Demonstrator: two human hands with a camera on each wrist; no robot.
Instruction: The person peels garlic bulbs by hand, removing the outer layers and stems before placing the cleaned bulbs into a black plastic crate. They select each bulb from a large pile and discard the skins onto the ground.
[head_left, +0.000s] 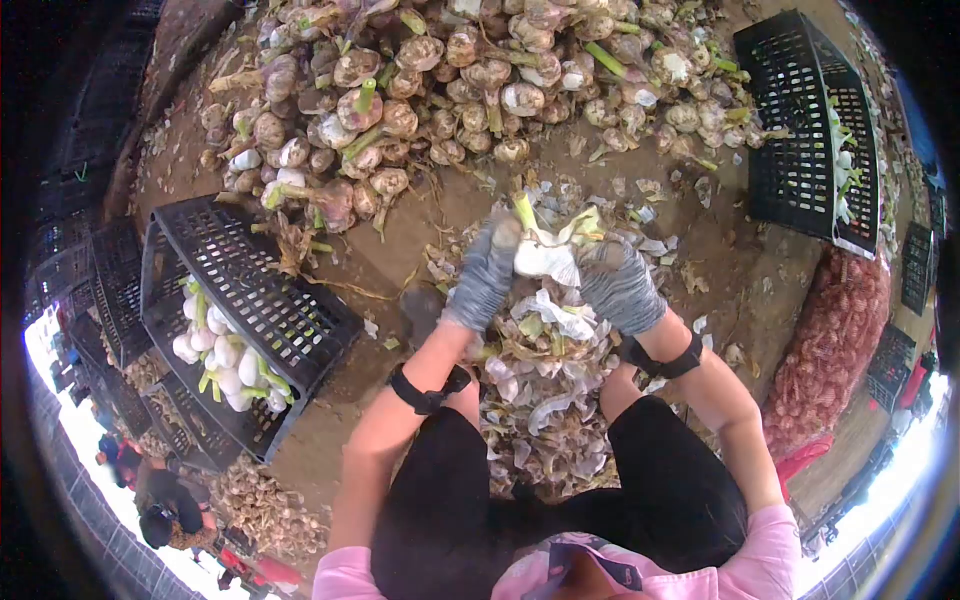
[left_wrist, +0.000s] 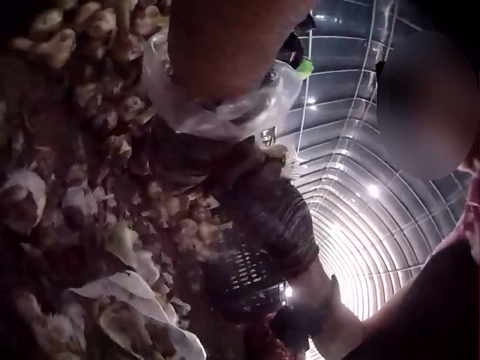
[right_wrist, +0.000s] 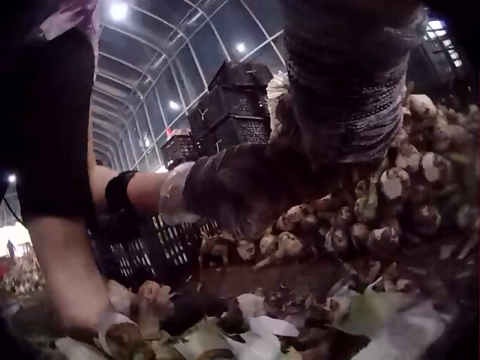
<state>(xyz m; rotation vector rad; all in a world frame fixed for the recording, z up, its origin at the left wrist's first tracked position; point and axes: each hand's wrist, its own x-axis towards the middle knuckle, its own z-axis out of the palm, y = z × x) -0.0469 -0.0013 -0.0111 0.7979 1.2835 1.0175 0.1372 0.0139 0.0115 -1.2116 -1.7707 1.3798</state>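
Note:
Both hands wear grey knit gloves and meet at a white garlic bulb (head_left: 546, 260) with a green stem and loosened outer skin, in the head view. The left hand (head_left: 484, 272) grips the bulb's left side, thumb near the stem. On the other side the right hand (head_left: 620, 286) pinches the bulb and its peeled-back skin. In the left wrist view the far glove (left_wrist: 279, 217) is dark; the right wrist view shows the left glove (right_wrist: 232, 187) close to the right one (right_wrist: 345, 90), the bulb mostly hidden.
A heap of unpeeled garlic (head_left: 430, 80) lies ahead. Black crates (head_left: 270, 290) stand left, with white bulbs inside, and right (head_left: 785, 130). A red mesh sack (head_left: 830, 350) is at the right. Skins (head_left: 550, 400) cover the ground between the legs.

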